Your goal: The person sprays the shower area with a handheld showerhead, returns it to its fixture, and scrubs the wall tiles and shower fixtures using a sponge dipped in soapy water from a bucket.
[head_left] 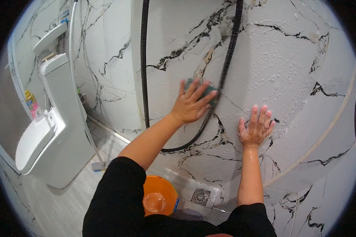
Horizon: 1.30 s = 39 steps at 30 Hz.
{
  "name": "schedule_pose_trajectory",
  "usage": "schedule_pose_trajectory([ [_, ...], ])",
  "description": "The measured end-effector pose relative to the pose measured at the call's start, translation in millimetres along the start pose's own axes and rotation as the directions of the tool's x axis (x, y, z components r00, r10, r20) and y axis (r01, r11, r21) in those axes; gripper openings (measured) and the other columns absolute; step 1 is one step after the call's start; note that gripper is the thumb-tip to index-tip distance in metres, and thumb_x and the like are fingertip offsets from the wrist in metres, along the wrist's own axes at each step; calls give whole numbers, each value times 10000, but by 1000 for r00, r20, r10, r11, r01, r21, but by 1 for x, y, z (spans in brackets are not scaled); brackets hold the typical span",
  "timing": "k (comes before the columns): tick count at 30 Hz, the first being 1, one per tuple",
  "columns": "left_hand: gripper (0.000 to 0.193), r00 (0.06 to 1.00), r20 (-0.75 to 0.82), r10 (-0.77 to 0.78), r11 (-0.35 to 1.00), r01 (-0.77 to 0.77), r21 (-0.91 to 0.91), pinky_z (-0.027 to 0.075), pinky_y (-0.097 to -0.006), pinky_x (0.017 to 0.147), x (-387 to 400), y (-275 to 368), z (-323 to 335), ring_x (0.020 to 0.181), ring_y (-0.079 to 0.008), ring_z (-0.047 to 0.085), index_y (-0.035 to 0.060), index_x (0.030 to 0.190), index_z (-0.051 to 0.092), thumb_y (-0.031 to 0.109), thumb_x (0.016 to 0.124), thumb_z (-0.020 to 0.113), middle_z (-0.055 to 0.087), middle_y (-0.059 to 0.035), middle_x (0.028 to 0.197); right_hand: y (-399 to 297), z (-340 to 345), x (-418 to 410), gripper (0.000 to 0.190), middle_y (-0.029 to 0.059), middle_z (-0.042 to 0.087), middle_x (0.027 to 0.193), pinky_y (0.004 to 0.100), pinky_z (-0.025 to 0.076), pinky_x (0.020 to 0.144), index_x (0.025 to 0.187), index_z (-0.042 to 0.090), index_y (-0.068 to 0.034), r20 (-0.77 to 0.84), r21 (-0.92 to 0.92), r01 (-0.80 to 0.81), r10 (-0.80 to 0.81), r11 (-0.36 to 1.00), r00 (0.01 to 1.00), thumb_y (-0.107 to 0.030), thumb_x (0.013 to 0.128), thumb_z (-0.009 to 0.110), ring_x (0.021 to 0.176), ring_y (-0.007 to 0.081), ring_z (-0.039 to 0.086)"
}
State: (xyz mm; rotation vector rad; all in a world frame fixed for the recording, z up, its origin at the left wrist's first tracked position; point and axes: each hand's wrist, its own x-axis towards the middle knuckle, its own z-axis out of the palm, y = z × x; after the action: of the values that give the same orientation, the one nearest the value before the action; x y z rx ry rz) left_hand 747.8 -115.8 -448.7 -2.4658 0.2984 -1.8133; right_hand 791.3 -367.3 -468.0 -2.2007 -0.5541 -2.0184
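Note:
My left hand (192, 102) presses a dark green scouring pad (208, 92) against the marble-patterned wall (178, 86), its fingers spread over the pad and somewhat blurred. The black corrugated shower hose (229, 59) hangs in a loop, and its right side runs by that hand's fingertips. To the right, my right hand (255, 129) lies flat on the wet wall with nothing under it that I can see. Soap suds (273, 78) cover the wall above and around this hand.
An orange bucket (161, 195) stands on the floor below, beside a square metal floor drain (200, 196). At the left are a white toilet (56, 124), a yellow-capped bottle (32, 105) and a long-handled floor squeegee or brush (99, 166). A pale curved strip (323, 136) crosses the right side.

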Motion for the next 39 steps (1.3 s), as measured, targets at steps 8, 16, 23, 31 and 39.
schedule_pose_trajectory([
  [8, 515, 777, -372, -507, 854, 512, -93, 90, -538, 1005, 112, -45, -30, 1284, -336, 131, 203, 1314, 299, 368, 840, 416, 186, -134, 1384, -5, -2, -1, 583, 60, 287, 1364, 430, 96, 1040, 1288, 352, -195, -8, -10, 6, -6, 1000, 1000, -404, 762, 493, 1272, 240, 213],
  [16, 541, 984, -135, -112, 994, 111, -19, 153, -469, 1010, 63, -20, -32, 1236, -321, 249, 190, 1270, 386, 298, 766, 551, 334, -108, 1316, 0, -1, -4, 564, 65, 288, 1363, 430, 98, 1039, 1287, 352, -193, 1, -17, 8, -8, 1000, 1000, -412, 781, 471, 1267, 244, 225],
  [23, 588, 664, -159, -731, 682, 715, -150, 31, -540, 999, -88, 37, 45, 1283, -379, 57, 139, 1349, 198, 368, 852, 413, 80, -221, 1386, -3, -2, 0, 558, 62, 297, 1359, 424, 109, 1037, 1289, 351, -184, -39, -34, 24, -25, 999, 999, -416, 793, 461, 1264, 242, 233],
  [31, 572, 745, -233, -625, 780, 579, -238, 16, -542, 1004, -15, -27, 11, 1292, -344, 68, 127, 1319, 286, 387, 833, 439, 119, -158, 1402, -1, -2, -2, 542, 59, 314, 1350, 412, 115, 1038, 1275, 374, -178, -35, -56, 15, -17, 998, 999, -406, 791, 463, 1261, 238, 239],
  [39, 588, 624, -146, -768, 638, 722, -269, 53, -530, 1009, -110, 61, 57, 1269, -425, 56, 138, 1342, 216, 326, 839, 453, 149, -214, 1375, 4, -1, -3, 547, 61, 310, 1352, 413, 103, 1039, 1277, 369, -178, -28, -48, 16, -17, 999, 999, -409, 792, 466, 1262, 237, 234],
])
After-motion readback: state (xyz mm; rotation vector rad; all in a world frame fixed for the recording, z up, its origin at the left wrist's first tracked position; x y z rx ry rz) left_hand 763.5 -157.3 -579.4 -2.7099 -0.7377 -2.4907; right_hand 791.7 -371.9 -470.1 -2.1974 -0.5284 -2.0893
